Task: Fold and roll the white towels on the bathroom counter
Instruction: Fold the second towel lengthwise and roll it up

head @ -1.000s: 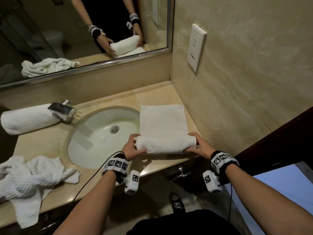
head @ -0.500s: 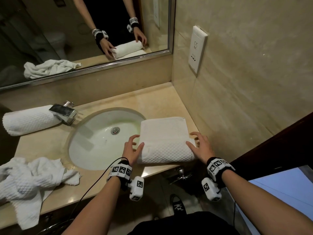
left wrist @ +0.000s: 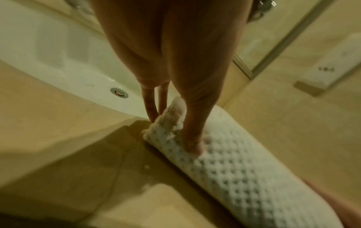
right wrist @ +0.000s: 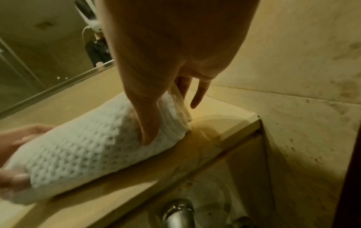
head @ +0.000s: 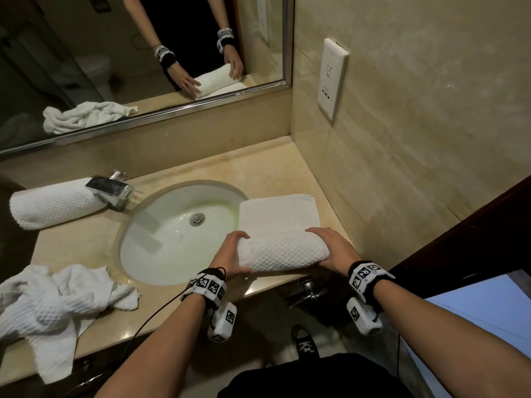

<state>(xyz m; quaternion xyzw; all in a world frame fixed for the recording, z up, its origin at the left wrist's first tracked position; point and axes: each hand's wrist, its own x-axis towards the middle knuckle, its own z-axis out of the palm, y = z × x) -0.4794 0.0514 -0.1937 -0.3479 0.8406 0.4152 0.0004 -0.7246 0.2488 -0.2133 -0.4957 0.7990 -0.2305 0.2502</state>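
Note:
A white waffle towel [head: 283,252] lies partly rolled on the counter's near right, its flat unrolled part [head: 278,214] reaching toward the wall. My left hand [head: 237,251] grips the roll's left end; the left wrist view shows the thumb [left wrist: 192,143] pressed on the roll [left wrist: 234,169] and fingers behind it. My right hand [head: 324,242] grips the right end, thumb [right wrist: 148,132] on the roll [right wrist: 87,146], fingers over the far side. A finished rolled towel [head: 54,205] lies at far left. A crumpled towel [head: 48,305] sits at near left.
The oval sink [head: 161,254] fills the counter's middle, and the towel's left edge overhangs it. A chrome faucet [head: 110,191] stands beside the finished roll. The tiled wall with a white outlet [head: 332,79] is close on the right; a mirror [head: 86,53] runs behind.
Half a second ago both hands lay open at the roll's ends. Now both grip it. The roll is thicker and farther from the edge; the flat part is shorter.

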